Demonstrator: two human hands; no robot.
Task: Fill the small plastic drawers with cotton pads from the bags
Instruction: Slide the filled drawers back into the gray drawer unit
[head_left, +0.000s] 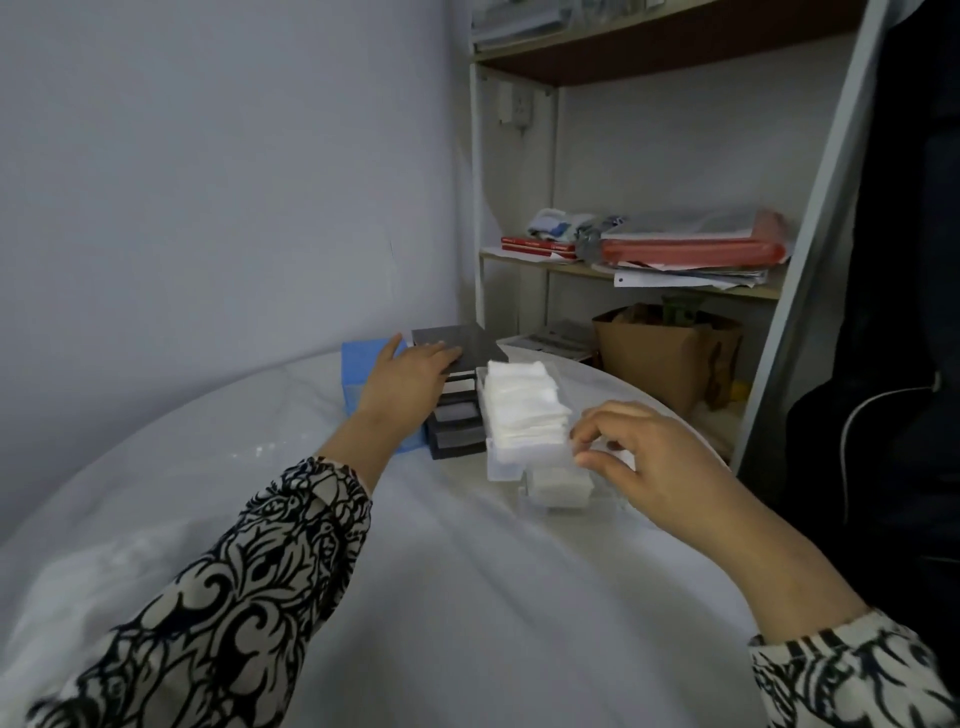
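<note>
Left hand (410, 375) flat, fingers straight, on dark drawer unit (457, 395) at 12 o'clock. Right hand (631, 457) pinching clear drawer (563, 488) at 2 o'clock, beside heaped cotton pads (522, 405) near table edge (675, 415). Open cloth at 6 o'clock.

Black-and-cream swirl-patterned sleeves (249, 587), bare hands

Drawer unit and pads on the covered table, shelf behind.

The drawer unit (457, 410) stood at the table's (467, 597) far side, a box (363, 364) just left of it. Right of it a drawer (514, 460) held a stack of cotton pads (522, 410); another drawer (563, 491) lay nearer, to the right. The left hand (410, 371) rested on the unit; the right hand (639, 457) was at the nearer drawer. The shelf (649, 275) stood behind.
</note>
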